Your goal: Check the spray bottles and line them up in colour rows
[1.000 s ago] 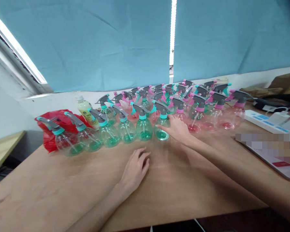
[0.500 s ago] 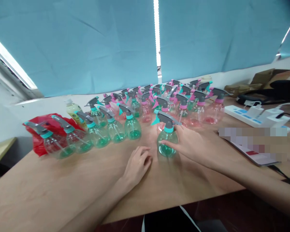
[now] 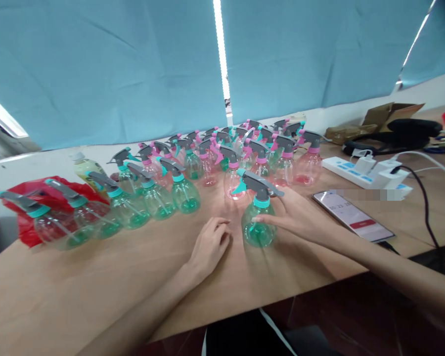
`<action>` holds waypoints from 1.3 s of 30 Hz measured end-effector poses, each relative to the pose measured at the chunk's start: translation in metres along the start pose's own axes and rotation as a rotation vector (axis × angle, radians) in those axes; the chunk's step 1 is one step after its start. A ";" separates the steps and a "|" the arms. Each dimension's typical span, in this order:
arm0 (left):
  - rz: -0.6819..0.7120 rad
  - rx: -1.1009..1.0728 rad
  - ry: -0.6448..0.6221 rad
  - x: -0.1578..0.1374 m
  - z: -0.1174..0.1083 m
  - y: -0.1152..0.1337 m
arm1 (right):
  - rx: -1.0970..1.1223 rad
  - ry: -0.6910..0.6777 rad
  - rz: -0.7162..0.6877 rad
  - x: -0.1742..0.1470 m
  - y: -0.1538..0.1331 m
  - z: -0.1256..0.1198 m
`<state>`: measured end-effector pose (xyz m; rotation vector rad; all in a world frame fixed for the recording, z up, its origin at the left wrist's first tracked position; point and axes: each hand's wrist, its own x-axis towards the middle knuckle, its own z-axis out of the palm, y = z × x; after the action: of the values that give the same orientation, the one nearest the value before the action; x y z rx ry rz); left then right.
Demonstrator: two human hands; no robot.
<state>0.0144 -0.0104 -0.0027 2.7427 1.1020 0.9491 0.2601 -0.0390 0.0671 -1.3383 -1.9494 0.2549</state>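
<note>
My right hand [image 3: 292, 215] is wrapped round the clear green body of a spray bottle [image 3: 259, 230], the thumb across its front. The bottle stands upright on the table, with a grey trigger head, a turquoise collar and a turquoise nozzle pointing left. Its far side and some of my fingers are hidden. To the left of it, my left hand [image 3: 210, 244] rests on the wood with fingers curled in, apart from the bottle and holding nothing visible. A clear pink spray bottle [image 3: 234, 180] stands just behind the held one. Green spray bottles [image 3: 186, 193] form a slanting row at the left.
Several pink and green spray bottles crowd the back of the table [image 3: 107, 287]. A red plastic bag [image 3: 25, 230] and a drink bottle [image 3: 82, 165] are at the left. On the right lie a phone [image 3: 352, 217], a power strip [image 3: 341, 168] with chargers, cables and headphones [image 3: 411, 127].
The view has turned right, so the table's things appear further left. The held spray bottle sits slightly nearer me and further right of the row. My left hand keeps its curled pose.
</note>
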 end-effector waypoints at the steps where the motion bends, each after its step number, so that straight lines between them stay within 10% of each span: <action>1: -0.003 -0.004 0.000 0.001 0.000 0.001 | 0.104 -0.027 0.008 0.004 0.002 0.000; 6: 0.009 -0.025 -0.023 0.004 0.001 0.003 | 0.483 -0.153 0.050 0.023 0.004 0.003; 39: -0.008 -0.120 -0.162 -0.007 -0.013 -0.016 | 0.485 -0.145 0.025 0.078 -0.045 0.024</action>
<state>-0.0061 -0.0050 -0.0001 2.6612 0.9949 0.7498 0.1975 0.0148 0.1108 -1.0439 -1.8289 0.8003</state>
